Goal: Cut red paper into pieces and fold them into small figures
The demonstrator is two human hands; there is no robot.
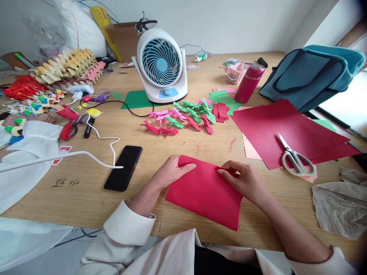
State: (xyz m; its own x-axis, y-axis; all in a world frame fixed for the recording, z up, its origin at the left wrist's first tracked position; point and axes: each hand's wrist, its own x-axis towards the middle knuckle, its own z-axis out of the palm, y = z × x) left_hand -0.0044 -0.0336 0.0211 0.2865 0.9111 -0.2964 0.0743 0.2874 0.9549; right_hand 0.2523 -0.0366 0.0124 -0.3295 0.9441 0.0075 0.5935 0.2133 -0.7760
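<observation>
A red sheet of paper [206, 194] is held just above the table's near edge. My left hand [173, 170] grips its upper left corner, thumb on top. My right hand [241, 177] pinches the upper right edge between thumb and fingers. Beyond the sheet lie small folded paper pieces [192, 114] in pink, green and red. To the right, grey-handled scissors [295, 158] rest on large dark red sheets [263, 130]. A black phone [123, 168] lies left of my left hand.
A white fan [162, 65] stands at the back. A red bottle [249, 83] and a blue bag [309, 76] are at the back right. A white cable [86, 154] crosses the left side. Crumpled cloth [341, 202] lies at the right; another person's white sleeve [40, 149] at the left.
</observation>
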